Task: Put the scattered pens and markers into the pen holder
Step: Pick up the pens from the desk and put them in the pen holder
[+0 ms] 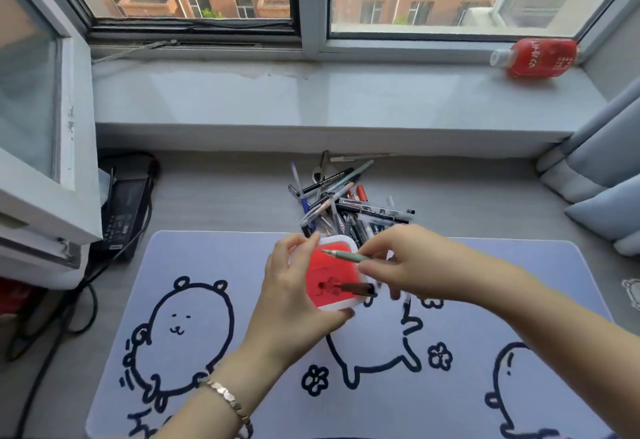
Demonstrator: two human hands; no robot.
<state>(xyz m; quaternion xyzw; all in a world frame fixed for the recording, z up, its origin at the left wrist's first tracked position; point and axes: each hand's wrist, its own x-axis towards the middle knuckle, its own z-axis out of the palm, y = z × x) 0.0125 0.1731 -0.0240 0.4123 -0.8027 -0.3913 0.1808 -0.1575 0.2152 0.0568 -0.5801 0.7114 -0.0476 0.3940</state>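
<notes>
We are cupping our left hand [294,294] around the pen holder [334,274] — fingers and thumb pressed to its white rim, its red inside facing up on the bear-print mat [207,317]. Our right hand [412,265] is pinching a green pen [348,256] over the holder's opening. Just beyond the holder the scattered pens [349,199] are lying; their lettering is too blurred to read.
</notes>
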